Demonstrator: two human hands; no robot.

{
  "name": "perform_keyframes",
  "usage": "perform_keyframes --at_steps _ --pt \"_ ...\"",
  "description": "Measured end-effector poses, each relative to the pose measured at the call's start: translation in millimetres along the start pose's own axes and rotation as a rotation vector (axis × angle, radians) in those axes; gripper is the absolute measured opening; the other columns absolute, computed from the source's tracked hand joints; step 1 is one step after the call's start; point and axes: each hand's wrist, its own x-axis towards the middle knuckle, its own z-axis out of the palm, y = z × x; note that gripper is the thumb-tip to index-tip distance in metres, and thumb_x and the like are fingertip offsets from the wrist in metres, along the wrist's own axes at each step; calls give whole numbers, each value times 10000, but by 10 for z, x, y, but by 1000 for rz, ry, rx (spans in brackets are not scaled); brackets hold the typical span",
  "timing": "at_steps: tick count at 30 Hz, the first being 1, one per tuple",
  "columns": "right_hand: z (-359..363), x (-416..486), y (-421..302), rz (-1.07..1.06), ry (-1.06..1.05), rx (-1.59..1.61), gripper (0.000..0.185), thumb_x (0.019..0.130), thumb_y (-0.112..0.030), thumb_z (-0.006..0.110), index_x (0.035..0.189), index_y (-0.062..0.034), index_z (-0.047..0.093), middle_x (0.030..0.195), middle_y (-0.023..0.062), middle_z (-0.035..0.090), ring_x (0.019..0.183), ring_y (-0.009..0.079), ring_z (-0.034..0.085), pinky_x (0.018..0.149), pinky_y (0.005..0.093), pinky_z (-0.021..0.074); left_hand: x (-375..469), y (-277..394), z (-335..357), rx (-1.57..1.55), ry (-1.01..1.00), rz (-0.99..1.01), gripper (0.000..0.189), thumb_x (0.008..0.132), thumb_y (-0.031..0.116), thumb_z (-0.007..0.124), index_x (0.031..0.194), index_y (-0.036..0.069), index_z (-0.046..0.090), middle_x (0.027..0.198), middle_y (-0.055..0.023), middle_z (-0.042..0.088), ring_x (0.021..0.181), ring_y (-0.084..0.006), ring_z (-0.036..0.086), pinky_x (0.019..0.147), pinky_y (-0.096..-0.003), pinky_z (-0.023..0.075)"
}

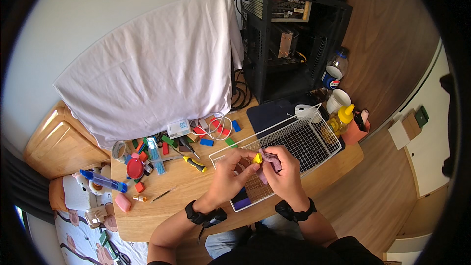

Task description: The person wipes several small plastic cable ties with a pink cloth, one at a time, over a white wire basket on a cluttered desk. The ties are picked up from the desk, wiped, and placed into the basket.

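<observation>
My left hand point(232, 171) pinches a small yellow block point(257, 158) between its fingertips. Against the block's right side, my right hand point(285, 171) holds a crumpled mauve cloth point(271, 160), part of which hangs below the fingers. Both hands are above a white wire basket point(319, 160) on the wooden table. Dark and purple blocks point(241, 203) lie in the basket's near left corner, partly hidden by my left hand. Left of that hand, a yellow-and-black screwdriver point(195, 163) rests on the table.
Coloured blocks point(206, 142), a white cable point(215, 137), a tape roll point(119, 151) and a red round lid point(135, 168) lie to the left. An open computer case point(294, 44) stands behind. A yellow-capped bottle point(342, 119) and white cup point(337, 100) are beyond the basket.
</observation>
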Motion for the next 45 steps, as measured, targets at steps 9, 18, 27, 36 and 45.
perform_keyframes --at_steps 9,18,27,36,45 --pt "-48 -2 -34 -34 -44 -7 264 881 7 714 1137 7 646 1002 145 705 852 271 735 728 349 575 0 -4 -11 -36 -10 -93 273 1001 53 758 1239 8 632 1021 -39 742 886 -92 704 734 -230 545" --pt "-34 -2 -37 4 -35 4 238 894 4 709 1124 13 647 1017 137 709 869 245 731 761 343 576 -8 -78 18 -210 30 -111 243 974 -23 761 1161 -11 607 1076 -85 739 972 -127 722 859 -268 605" --pt "-25 -5 -26 -18 -15 -8 259 881 14 704 1134 11 647 1009 141 692 851 268 720 732 351 569 -32 -85 20 -244 64 -151 193 1002 -26 725 1132 1 584 1041 -63 722 966 -114 714 848 -257 606" --pt "-34 -5 -20 -6 -69 -37 263 883 21 701 1141 5 650 1017 140 698 852 282 726 732 359 574 -29 -75 14 -259 64 -161 181 1018 -10 711 1127 11 569 1020 -56 724 941 -101 707 810 -240 594" --pt "-19 4 -22 -33 9 -18 253 899 -6 715 1144 1 650 1020 146 702 861 280 733 723 349 572 -26 -82 5 -156 40 -145 177 1024 -8 704 1144 9 575 999 -38 719 912 -77 689 774 -218 568"
